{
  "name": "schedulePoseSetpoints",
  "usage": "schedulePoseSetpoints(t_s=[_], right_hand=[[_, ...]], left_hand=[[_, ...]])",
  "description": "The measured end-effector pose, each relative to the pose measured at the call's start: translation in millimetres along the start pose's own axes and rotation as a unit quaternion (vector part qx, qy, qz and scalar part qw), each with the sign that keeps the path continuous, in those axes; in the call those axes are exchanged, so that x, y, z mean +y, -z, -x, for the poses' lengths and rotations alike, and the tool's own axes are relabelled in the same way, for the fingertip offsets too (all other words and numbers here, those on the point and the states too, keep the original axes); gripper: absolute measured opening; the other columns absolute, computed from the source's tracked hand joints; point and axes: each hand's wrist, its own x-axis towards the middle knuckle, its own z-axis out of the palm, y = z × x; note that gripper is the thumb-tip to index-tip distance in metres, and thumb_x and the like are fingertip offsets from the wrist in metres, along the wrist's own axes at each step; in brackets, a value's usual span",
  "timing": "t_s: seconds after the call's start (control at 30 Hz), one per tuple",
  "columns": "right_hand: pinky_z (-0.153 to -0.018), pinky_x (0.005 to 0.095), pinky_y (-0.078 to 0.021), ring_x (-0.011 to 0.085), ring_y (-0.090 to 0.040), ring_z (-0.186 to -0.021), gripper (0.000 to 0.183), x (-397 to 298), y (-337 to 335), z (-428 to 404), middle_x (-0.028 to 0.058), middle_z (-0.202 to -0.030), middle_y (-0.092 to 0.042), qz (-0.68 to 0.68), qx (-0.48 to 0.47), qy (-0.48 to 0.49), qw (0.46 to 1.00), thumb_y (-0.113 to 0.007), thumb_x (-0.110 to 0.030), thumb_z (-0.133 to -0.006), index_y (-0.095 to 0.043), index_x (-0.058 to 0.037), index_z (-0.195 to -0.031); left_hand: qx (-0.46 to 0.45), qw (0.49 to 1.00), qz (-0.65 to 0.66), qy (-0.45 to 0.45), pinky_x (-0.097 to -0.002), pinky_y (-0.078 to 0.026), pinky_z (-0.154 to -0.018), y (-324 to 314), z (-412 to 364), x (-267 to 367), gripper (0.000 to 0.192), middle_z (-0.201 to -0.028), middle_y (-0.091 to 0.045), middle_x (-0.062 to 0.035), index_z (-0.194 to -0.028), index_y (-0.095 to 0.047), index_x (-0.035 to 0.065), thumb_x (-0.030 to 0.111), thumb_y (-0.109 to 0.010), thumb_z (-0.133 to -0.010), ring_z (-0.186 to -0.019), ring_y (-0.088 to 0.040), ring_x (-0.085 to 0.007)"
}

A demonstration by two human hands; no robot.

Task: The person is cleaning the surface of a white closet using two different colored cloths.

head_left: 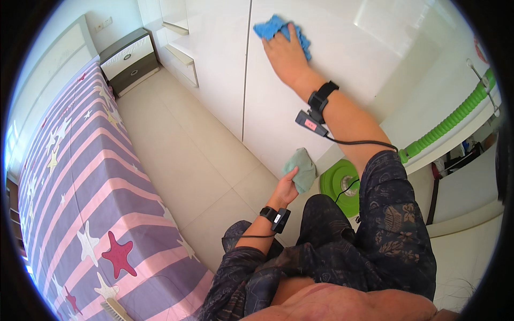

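My right hand (286, 54) presses a crumpled blue cloth (270, 27) flat against a glossy white cabinet door (333, 36), just right of the dark vertical seam between two panels. Lower down, my left hand (287, 188) grips a folded pale green cloth (302, 170) in front of the foot of the cabinet. That cloth hides the fingers of my left hand in part. Both wrists carry black straps with small cabled devices.
A bed with a striped starfish cover (96, 192) runs along the left, a scrub brush (114, 309) on its near end. Beyond stands a two-drawer nightstand (130, 60). Beside my knees are a round green base (341, 187) and a ribbed green tube (445, 120). Beige tiles (180, 148) cover the floor.
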Motion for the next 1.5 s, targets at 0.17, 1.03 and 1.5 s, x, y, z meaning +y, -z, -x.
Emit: schedulePoseSetpoints(t_s=[0.17,1.03,1.5], right_hand=[[-0.108,0.0539,-0.0196,0.0238,-0.048,-0.111,0.034,-56,-26,53,0.0066,-0.110,-0.060,0.003,-0.144,0.140,0.980,-0.052,-0.013,-0.080,-0.063,-0.0057,-0.111],[-0.108,0.0435,-0.0246,0.0218,-0.049,-0.110,0.036,-77,-73,5,0.0080,-0.108,-0.058,-0.029,-0.022,0.040,0.999,-0.051,-0.011,-0.081,-0.058,-0.0025,-0.115],[-0.109,0.0410,-0.0227,0.0204,-0.051,-0.110,0.023,-157,-123,85,0.0066,-0.105,-0.062,-0.112,-0.217,0.208,0.947,-0.051,-0.014,-0.080,-0.069,-0.0076,-0.092]], left_hand=[[0.006,1.000,-0.001,-0.007,-0.0391,-0.039,-0.102,0,4,-1,0.044,-0.128,-0.051,-0.0119,-0.132,-0.040,0.0011,0.023,-0.048,-0.095,-0.116,-0.051,-0.0260],[0.230,0.953,0.115,-0.161,-0.0407,-0.043,-0.097,13,1,21,0.036,-0.126,-0.053,-0.0103,-0.127,-0.046,0.0046,0.020,-0.045,-0.094,-0.113,-0.053,-0.0264],[0.300,0.909,0.152,-0.245,-0.0406,-0.042,-0.097,5,11,46,0.035,-0.123,-0.054,-0.0109,-0.124,-0.046,0.0021,0.021,-0.043,-0.095,-0.112,-0.053,-0.0272]])
